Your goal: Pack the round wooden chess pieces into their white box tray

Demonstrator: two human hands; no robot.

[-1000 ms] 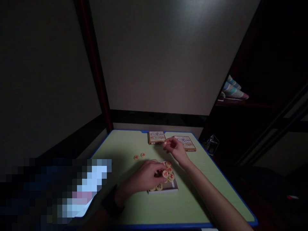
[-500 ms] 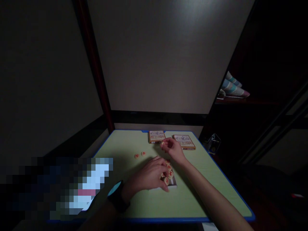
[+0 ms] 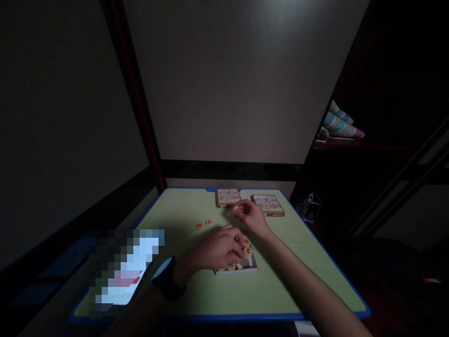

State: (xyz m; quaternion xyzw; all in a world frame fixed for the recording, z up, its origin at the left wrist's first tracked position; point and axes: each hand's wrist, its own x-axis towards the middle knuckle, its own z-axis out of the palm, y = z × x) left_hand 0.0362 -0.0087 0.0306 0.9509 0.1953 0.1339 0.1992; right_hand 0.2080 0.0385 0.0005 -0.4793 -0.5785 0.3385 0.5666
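Low over the near middle of the table, my left hand (image 3: 222, 246) reaches into a shallow open box (image 3: 253, 269) of round xiangqi pieces with red characters. Its fingers curl down among the pieces, and the back of the hand hides their tips and whatever they hold. One xiangqi piece (image 3: 247, 252) shows in the box by the right side of that hand. My right hand (image 3: 253, 220) is raised just beyond the box, pinching a small pale xiangqi piece (image 3: 236, 208) between thumb and fingers. Two loose xiangqi pieces (image 3: 199, 226) lie left of the hands.
Two flat printed boxes, a left one (image 3: 228, 197) and a right one (image 3: 268, 205), lie at the table's far side. A lit, partly blurred screen (image 3: 135, 264) is at the near left. The light green table (image 3: 291, 262) has a blue edge, with a wall behind it.
My left thumb and fingers have drawn in, so more pieces and the box's near edge show. My right hand still pinches its piece, nearly in place.
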